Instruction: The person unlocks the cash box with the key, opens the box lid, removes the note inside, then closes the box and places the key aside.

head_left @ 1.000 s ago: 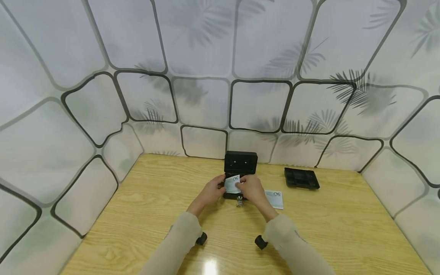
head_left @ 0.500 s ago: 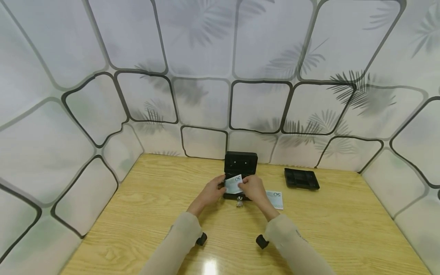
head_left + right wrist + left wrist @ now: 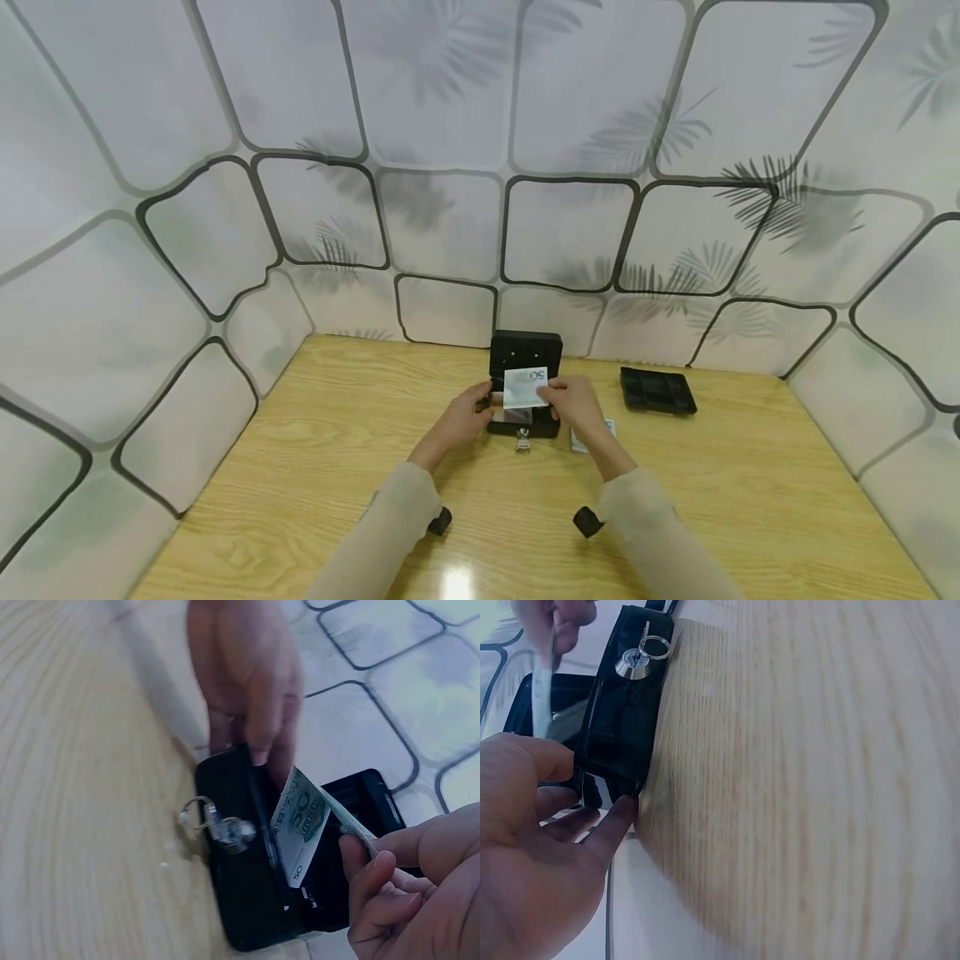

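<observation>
A small black cash box point(image 3: 551, 423) stands with its lid point(image 3: 525, 342) raised. My right hand point(image 3: 576, 404) pinches a 50 banknote point(image 3: 522, 389) by its right edge, holding it over the box in front of the lid. In the right wrist view the banknote point(image 3: 304, 817) looks bent. My left hand point(image 3: 459, 419) grips the left wall of the box, the thumb over the rim and the fingers outside, as the left wrist view shows. Keys on a ring point(image 3: 655, 647) hang from the front lock point(image 3: 633, 666). Inside the box a greyish flat piece point(image 3: 517, 415) shows below the note.
More banknotes point(image 3: 579, 442) lie on the wooden table point(image 3: 360, 400) right of the box, partly hidden by my right forearm. A black compartment tray point(image 3: 657, 390) sits farther right. A patterned wall point(image 3: 450, 308) rises close behind the box.
My right hand has moved up and to the right with the banknote, which is now more level and farther from the left hand. The left hand stays at the box.
</observation>
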A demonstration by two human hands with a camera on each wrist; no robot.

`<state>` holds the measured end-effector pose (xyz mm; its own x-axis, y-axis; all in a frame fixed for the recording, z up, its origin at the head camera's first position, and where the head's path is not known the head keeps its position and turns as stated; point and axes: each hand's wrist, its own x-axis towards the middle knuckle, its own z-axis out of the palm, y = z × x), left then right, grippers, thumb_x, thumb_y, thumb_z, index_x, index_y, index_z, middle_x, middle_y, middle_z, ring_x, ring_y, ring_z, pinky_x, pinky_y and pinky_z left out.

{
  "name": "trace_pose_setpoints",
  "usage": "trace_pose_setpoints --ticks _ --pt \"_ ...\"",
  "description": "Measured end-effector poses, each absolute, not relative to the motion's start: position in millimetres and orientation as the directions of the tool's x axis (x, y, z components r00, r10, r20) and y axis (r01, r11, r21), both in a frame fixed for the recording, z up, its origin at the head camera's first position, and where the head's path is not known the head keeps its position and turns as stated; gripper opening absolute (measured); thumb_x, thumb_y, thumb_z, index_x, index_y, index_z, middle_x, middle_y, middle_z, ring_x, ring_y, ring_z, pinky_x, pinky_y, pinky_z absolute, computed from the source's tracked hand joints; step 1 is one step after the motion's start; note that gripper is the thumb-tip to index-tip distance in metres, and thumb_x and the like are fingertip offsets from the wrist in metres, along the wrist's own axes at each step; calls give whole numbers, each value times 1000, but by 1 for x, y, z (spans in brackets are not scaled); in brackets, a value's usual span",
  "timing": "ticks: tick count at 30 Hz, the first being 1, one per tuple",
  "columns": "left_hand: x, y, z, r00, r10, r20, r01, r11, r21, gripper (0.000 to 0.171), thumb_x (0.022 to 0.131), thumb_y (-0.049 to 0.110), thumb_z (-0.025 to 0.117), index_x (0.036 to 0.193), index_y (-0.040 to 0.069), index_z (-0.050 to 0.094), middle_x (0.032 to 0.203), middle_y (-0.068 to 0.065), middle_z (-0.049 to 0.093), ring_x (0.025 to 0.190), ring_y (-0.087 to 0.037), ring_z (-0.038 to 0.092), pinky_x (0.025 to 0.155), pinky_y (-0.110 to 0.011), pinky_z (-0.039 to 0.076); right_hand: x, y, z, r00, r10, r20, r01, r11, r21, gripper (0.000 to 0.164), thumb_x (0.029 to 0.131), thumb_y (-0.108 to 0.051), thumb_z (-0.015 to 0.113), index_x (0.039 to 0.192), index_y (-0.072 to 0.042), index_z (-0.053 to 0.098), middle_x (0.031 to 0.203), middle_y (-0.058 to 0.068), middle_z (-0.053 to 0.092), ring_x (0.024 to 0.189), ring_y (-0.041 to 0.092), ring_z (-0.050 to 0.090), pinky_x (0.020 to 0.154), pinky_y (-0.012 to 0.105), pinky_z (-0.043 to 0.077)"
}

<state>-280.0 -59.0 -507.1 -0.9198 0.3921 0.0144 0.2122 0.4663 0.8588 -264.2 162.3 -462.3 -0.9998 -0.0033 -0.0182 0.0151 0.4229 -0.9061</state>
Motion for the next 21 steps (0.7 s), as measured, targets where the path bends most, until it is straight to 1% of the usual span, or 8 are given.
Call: trace_pose_setpoints --ticks 3,5,6,8,10,12,16,21 --pt "-280 -59 -507 -915 402 23 224 460 859 57 106 6 54 157 -7 33 162 -25 33 148 -40 34 116 -53 37 -262 168 -456 -999 -8 -46 41 343 -938 26 102 -13 65 79 0 61 59 1 47 51 13 45 47 23 30" --pt "-280 -59 -507 -914 404 26 228 461 858 57 106 6 54 157 -7 33 162 -25 33 147 -40 35 116 -53 36 -262 172 -452 -998 -2 -65 61 311 -948 20 102 -14 66 96 4 70 71 2 56 54 13 49 46 22 32" --pt "-280 -59 -506 -914 404 27 229 460 858 57 105 5 54 157 -8 33 162 -26 33 147 -40 35 116 -53 36 -262 174 -450 -997 -1 -74 70 299 -952 22 102 -15 66 105 6 71 77 3 60 56 12 50 46 21 32" --pt "-279 -59 -506 -917 398 28 228 466 855 57 105 5 54 156 -9 34 162 -26 32 148 -41 33 118 -53 34 -262 178 -446 -996 8 -94 92 277 -956 25 102 -16 67 113 6 71 85 2 63 57 10 52 46 19 33" --pt "-279 -59 -505 -917 397 33 232 467 853 56 105 4 53 156 -9 34 162 -27 33 149 -41 32 119 -53 32 -262 182 -443 -994 9 -110 109 259 -960 25 102 -17 67 111 6 70 87 1 62 57 10 51 47 20 32" --pt "-279 -58 -504 -918 395 34 232 465 854 56 104 4 53 156 -9 35 162 -27 32 149 -41 32 119 -53 31 -261 186 -438 -992 14 -123 123 265 -956 25 103 -20 66 108 4 69 81 1 60 56 9 50 47 20 32" --pt "-278 -58 -505 -919 392 32 226 460 859 56 104 4 53 156 -9 35 162 -27 32 149 -41 32 118 -52 34 -255 196 -429 -992 24 -122 124 295 -948 29 103 -22 66 115 4 69 76 0 58 57 8 49 48 21 31" --pt "-277 -57 -506 -922 386 30 220 458 861 55 105 3 53 156 -8 35 161 -27 33 149 -40 32 118 -52 34 -247 210 -419 -994 25 -103 106 293 -950 34 103 -22 67 123 5 68 78 0 60 58 9 50 48 22 33"
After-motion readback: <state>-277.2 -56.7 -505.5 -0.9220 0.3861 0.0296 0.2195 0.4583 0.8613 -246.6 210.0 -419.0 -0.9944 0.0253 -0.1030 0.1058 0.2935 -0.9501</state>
